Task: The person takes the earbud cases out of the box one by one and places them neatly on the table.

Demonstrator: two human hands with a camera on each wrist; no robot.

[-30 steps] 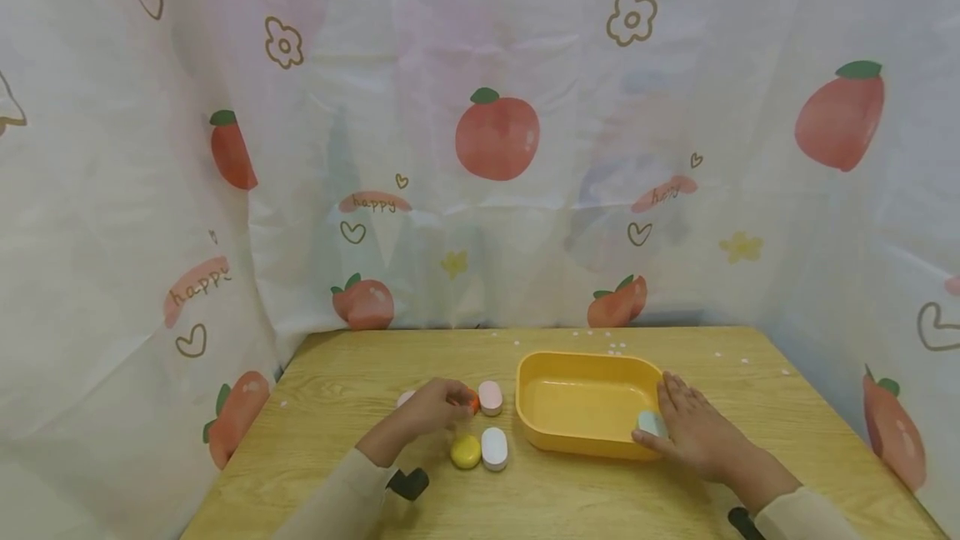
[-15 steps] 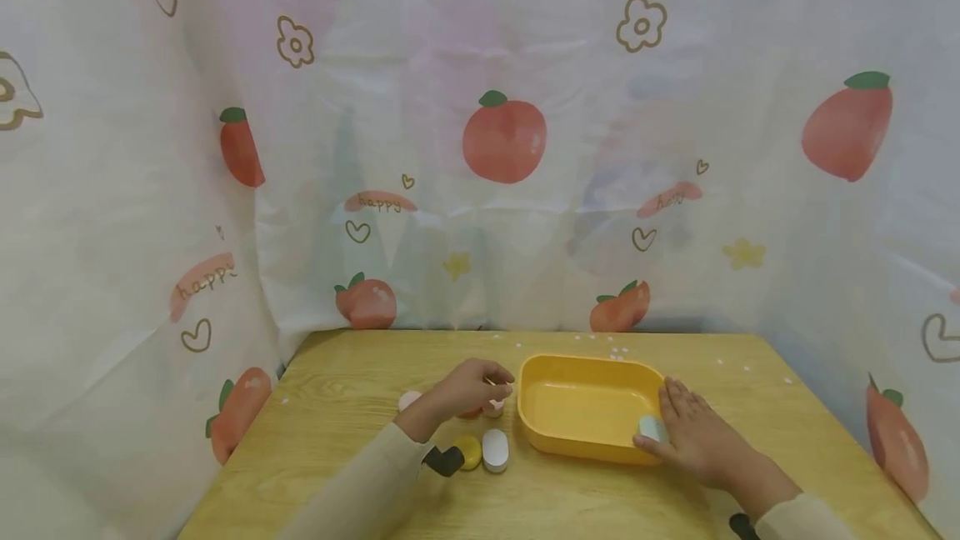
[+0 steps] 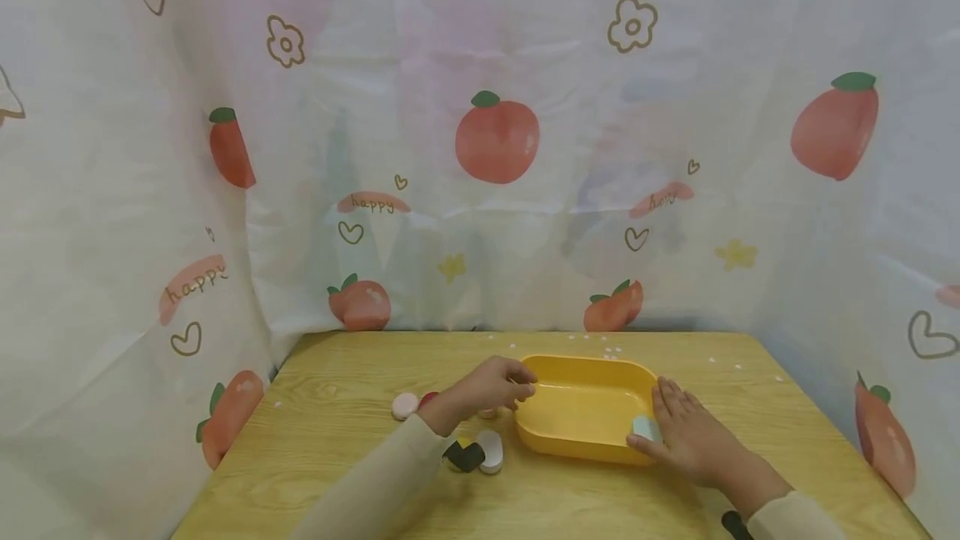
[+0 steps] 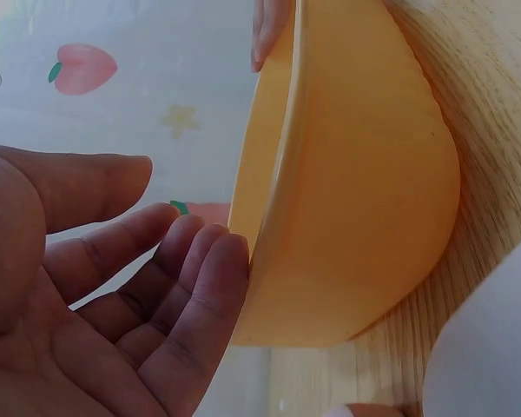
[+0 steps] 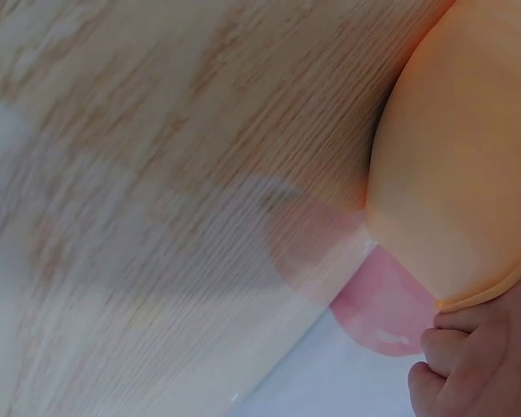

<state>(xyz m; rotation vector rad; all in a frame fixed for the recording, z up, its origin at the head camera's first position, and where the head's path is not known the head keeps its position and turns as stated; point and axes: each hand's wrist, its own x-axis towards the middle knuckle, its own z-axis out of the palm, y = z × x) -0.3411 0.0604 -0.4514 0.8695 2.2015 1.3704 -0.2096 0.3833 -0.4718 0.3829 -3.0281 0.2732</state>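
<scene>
The yellow plastic bin (image 3: 581, 447) stands on the table between both hands. My left hand (image 3: 491, 386) is at its left rim, fingers loosely bent; the left wrist view shows nothing between thumb and fingers (image 4: 217, 295), and a fingertip right at the rim. My right hand (image 3: 693, 438) rests on the bin's right end with fingers stretched along the rim and the thumb toward the front. A pale mint block (image 3: 645, 427) shows inside the bin beside that thumb. Left of the bin lie a white oval piece (image 3: 491, 452) and a partly hidden yellow piece (image 3: 462, 442).
A pale pink round piece (image 3: 405, 406) and a red piece (image 3: 429, 398) lie on the wooden table (image 3: 337, 390) behind the left forearm. Another pinkish piece (image 3: 489, 413) peeks out under the left hand. A patterned curtain (image 3: 555, 265) hangs around the table.
My left hand has moved right, from over the small pieces to the bin's left rim, its forearm now covering some of them. My right hand stays on the bin's right end.
</scene>
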